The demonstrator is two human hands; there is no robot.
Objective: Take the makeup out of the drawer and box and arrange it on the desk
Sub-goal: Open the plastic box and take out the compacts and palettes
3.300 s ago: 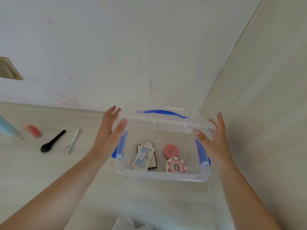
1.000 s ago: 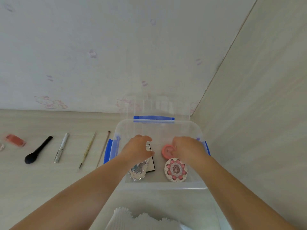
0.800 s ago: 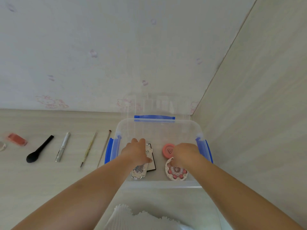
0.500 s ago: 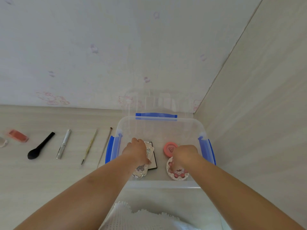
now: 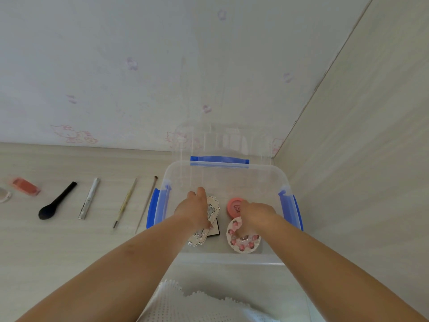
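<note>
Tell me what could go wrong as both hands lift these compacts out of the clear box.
The left hand grips the silver ornate case lying across the black palette; lifting may drag that palette. The right hand holds the round scalloped compact only at its edge beside the pink pot, so it could slip. The lid stands upright behind the box and might topple.
</note>
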